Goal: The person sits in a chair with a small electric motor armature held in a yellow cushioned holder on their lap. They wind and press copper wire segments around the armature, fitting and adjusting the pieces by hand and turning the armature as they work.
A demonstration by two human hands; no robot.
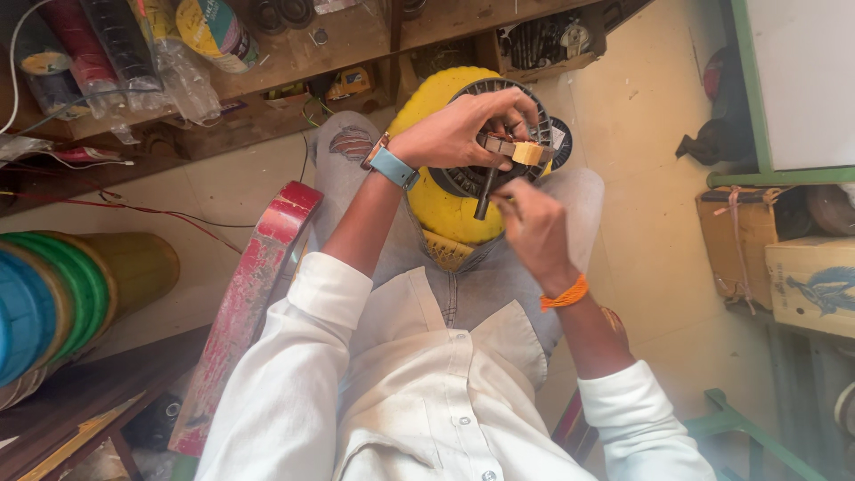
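White shirt front (pixel 427 392) nearest the lens, at six o'clock, sleeves rolled back on both forearms. Beyond it, grey ripped jeans (pixel 356 156) with a yellow motor housing (pixel 441 200) resting on the lap, just past centre toward twelve o'clock. Dark round slotted core (pixel 463 178) set into that housing, ringed by yellow.

Left hand (pixel 459 134) reaching in from ten o'clock, blue-strapped wristwatch (pixel 390 165) on the wrist, fingers (pixel 512 107) curled over the upper rim of the core and pinching a small tan block (pixel 525 153) at its one o'clock edge. Right hand (pixel 534 227) coming up from five o'clock, orange thread band (pixel 565 294) on the wrist, fingers clenched around a dark rod-like tool (pixel 485 198) standing nearly upright against the face of the core. Tip of the tool hidden behind the left hand; cannot tell where it touches.

Red curved metal piece (pixel 254 294) leaning beside the left thigh, at eight o'clock. Spools of blue, green and yellow wire (pixel 71 294) at nine o'clock. Wooden shelf (pixel 294 53) across eleven to twelve o'clock, carrying wrapped rolls and small parts. Cardboard boxes (pixel 784 258) at three o'clock, well apart from the hands. Pale tiled floor (pixel 650 178) underneath.
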